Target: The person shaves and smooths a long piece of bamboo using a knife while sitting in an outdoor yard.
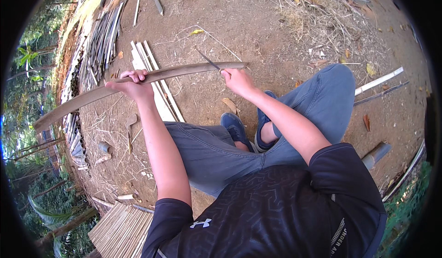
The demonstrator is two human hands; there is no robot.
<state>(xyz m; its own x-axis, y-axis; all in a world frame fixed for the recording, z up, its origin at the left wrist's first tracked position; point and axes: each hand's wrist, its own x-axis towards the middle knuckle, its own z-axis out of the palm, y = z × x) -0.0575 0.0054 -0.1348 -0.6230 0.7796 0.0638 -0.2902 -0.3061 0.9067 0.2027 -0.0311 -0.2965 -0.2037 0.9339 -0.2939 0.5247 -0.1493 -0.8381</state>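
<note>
A long split bamboo strip point(184, 69), brownish and slightly curved, stretches across in front of me from the lower left to the right. My left hand point(134, 84) is closed round it left of its middle, the fingers over the far edge. Near the strip's right end, my right hand point(237, 80) is closed on the handle of a knife point(208, 59). The thin dark blade points up and left, crossing the strip close to its end. Most of the knife's handle is hidden in my fist.
Pale split strips point(154, 80) lie on the dirt beneath the bamboo. A pile of dark poles point(102, 41) lies at the far left. Dry shavings point(327, 23) heap at the far right. A slatted bamboo panel point(120, 228) lies at the near left, and a bamboo piece point(376, 154) at the right.
</note>
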